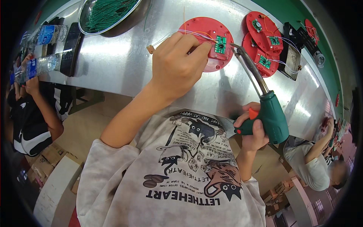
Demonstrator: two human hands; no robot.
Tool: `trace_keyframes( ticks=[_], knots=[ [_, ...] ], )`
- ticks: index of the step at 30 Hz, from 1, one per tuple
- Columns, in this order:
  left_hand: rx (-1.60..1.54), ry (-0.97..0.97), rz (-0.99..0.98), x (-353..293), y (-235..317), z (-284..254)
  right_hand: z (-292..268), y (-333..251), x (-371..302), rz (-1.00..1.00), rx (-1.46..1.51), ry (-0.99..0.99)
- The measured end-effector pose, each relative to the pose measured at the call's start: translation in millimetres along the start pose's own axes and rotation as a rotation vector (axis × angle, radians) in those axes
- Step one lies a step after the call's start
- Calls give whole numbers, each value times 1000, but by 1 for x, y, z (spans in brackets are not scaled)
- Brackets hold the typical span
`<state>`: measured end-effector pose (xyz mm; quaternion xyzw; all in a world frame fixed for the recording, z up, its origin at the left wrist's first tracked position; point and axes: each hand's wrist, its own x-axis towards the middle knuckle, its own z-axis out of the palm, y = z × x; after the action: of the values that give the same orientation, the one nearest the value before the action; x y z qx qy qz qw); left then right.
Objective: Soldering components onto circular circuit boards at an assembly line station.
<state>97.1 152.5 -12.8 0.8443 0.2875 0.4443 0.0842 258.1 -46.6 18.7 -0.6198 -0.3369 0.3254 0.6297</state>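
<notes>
While a co-worker in black and white (34, 121) occupies the far left, a person works with bare hands at a long metal table (121, 68). A green soldering gun (273, 117) slants up from the table's near edge, its tip just right of a circuit board on a red disc. At upper left stands a metal bowl (130, 22) heaped with thin green wires (106, 13). The left hand (180, 62) bends over the disc, thumb and forefinger drawn together; whether they pinch a wire is hidden. The red disc (221, 29) lies flat on the table, ahead of the person. To its right, two more red discs (267, 33) overlap, each bearing a green board. The right hand (255, 132) is wrapped around the gun's handle, fingers clamped on it. The small green circuit board (220, 44) sits toward the disc's right side. Smallest, a tan connector (150, 49) ends pale wires left of the hand.
</notes>
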Motion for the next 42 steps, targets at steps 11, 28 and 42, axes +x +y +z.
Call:
trace_keyframes(
  ticks=[11,28,42],
  knots=[
    [36,19,-28,8,1,-8,-24,6,4,-82,123,13],
    [505,-325,42,236,-84,112,-53,25,9,-277,330,495],
    [269,-548,-762,348,-21,291,-53,32,3,-244,443,761]
  ],
)
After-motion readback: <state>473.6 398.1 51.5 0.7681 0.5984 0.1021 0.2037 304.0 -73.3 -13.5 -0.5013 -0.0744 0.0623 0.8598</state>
